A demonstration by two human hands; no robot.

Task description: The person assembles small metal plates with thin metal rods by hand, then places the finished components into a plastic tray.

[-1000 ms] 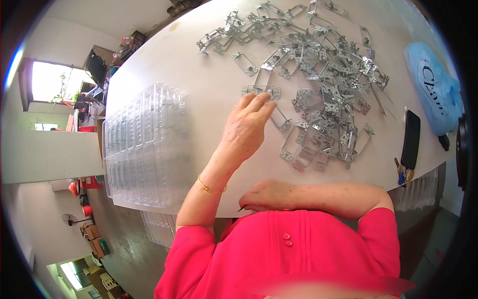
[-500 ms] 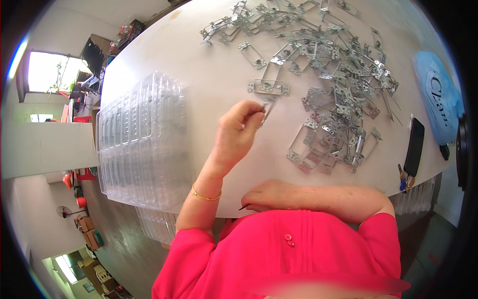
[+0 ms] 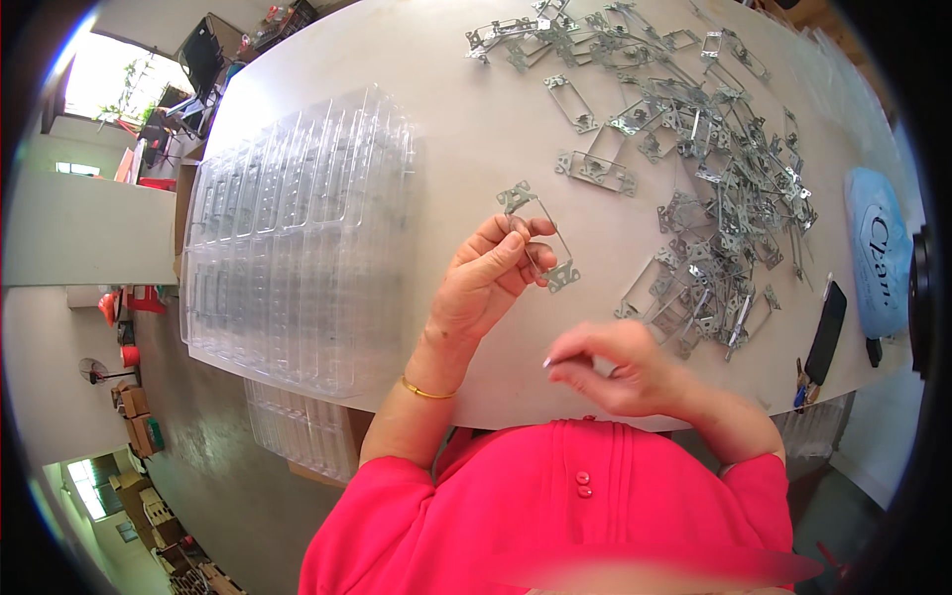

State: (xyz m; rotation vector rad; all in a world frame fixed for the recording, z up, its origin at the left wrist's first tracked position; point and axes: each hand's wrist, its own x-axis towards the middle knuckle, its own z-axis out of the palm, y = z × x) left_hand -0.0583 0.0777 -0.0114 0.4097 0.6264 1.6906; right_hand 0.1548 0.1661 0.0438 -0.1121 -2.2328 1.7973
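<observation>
My left hand [image 3: 484, 278], with a gold bangle on the wrist, pinches a silvery metal bracket [image 3: 563, 276], a narrow rectangular frame with flat, punched plates at both ends. It is held tilted above the table, and the fingers cover part of one long side. To the right and nearer my body, my right hand [image 3: 627, 372] is closed, thumb against curled fingers, and slightly blurred. A tiny pale tip shows at its fingertips; what it belongs to I cannot make out. Beyond both hands lies a loose heap of similar metal brackets [image 3: 729, 188], with one bracket [image 3: 595, 172] apart at its left edge.
Stacked clear plastic trays [image 3: 288, 238] cover the left of the white table [image 3: 456, 129]. On the right are a blue plastic bag [image 3: 878, 258], a black phone [image 3: 825, 332] and keys [image 3: 800, 389]. More clear trays [image 3: 297, 426] stand below the table edge.
My left hand has turned, and the bracket it holds now shows its open frame. My right hand has risen from the table edge and moved right. The view has shifted slightly.
</observation>
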